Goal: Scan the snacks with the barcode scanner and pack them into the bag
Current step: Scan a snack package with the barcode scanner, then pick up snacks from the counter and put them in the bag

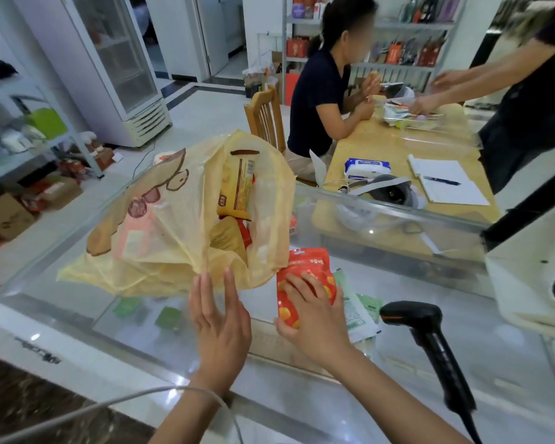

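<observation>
A pale yellow plastic bag (180, 238) stands open on the glass counter (398, 331), with yellow and orange snack packets (236, 190) inside. My left hand (220, 318) is at the bag's near rim, fingers straight and apart, touching the plastic. My right hand (314, 318) grips a red-orange snack pouch (305, 267) just right of the bag. A green-and-white snack packet (354, 310) lies flat under and beside that pouch. The black barcode scanner (430, 341) rests on the counter to the right, untouched.
A white machine (532, 267) stands at the counter's right edge. Behind the counter a wooden table (394, 145) holds wipes, a notebook and a pen; one person sits there and another reaches over it. Shelves and boxes line the left. A white cable (109, 405) crosses my left wrist.
</observation>
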